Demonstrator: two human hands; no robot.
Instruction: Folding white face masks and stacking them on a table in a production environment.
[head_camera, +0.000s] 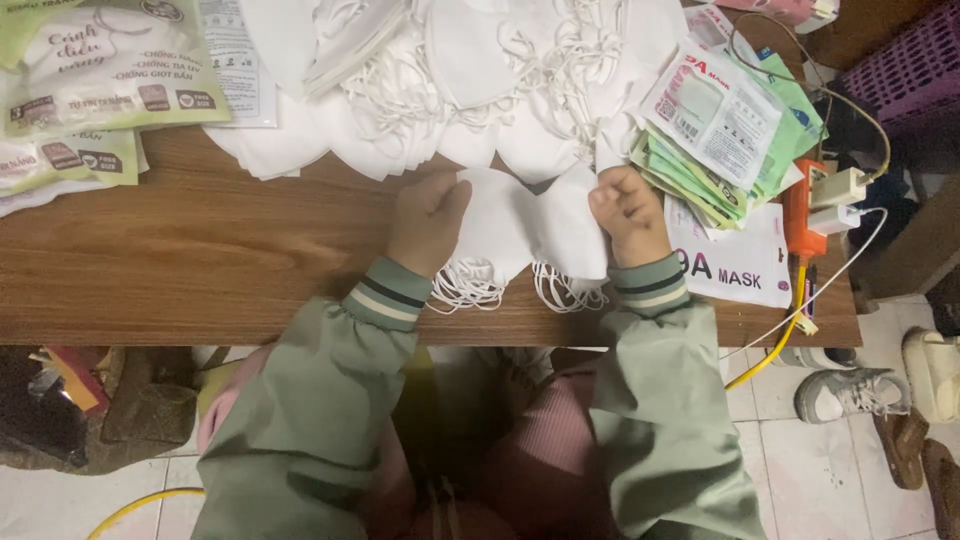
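My left hand and my right hand each grip a side of a small stack of white folded face masks lying on the wooden table. The masks' white ear loops hang in a tangle toward the table's near edge. Both sleeves are green with striped cuffs. A big loose pile of white masks lies just beyond my hands.
Green and white printed packets are fanned at the right, more packets at the far left. An orange power strip with white plugs and cables sits at the table's right edge. Shoes lie on the tiled floor.
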